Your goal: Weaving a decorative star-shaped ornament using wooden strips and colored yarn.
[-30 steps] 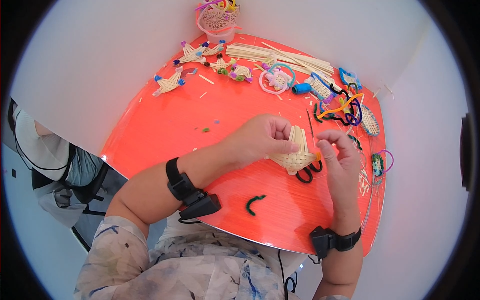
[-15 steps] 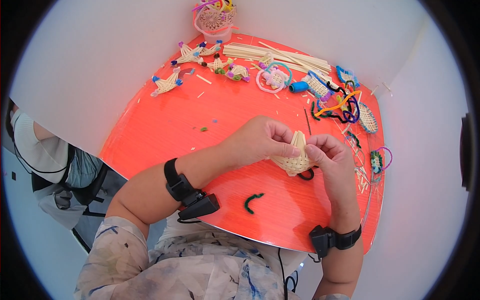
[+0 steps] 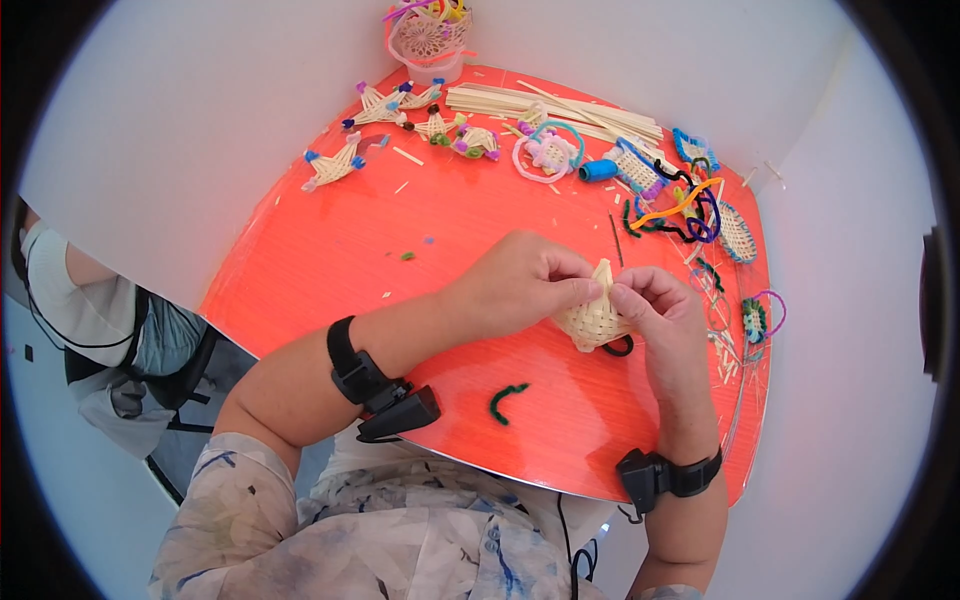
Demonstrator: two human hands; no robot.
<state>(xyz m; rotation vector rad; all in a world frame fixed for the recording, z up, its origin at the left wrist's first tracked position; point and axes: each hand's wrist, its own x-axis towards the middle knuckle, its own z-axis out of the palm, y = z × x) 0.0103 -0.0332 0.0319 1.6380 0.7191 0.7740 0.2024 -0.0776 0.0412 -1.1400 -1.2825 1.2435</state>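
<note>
A small woven piece of pale bamboo strips (image 3: 593, 326) is held between my two hands over the right half of the table. My left hand (image 3: 545, 283) pinches its left side near the upper strips, which come together in a narrow point. My right hand (image 3: 658, 305) grips the right side between thumb and bent fingers. Just below the weave shows a black loop (image 3: 619, 346), perhaps a scissor handle; the rest is hidden. A short dark green pipe cleaner (image 3: 505, 403) lies curved on the table nearer to me.
Along the far side of the red table (image 3: 330, 250) lie finished woven pieces (image 3: 378, 105) and a bundle of bamboo strips (image 3: 550, 108). Coloured pipe cleaners (image 3: 690, 215) tangle at right, beside a blue spool (image 3: 598, 170). A pink basket (image 3: 430, 45) stands at the back. Another person (image 3: 85, 290) sits at left.
The upper strips of the woven piece, spread in a fan before, are now drawn together to a point. The piece has turned slightly; both hands have barely moved.
</note>
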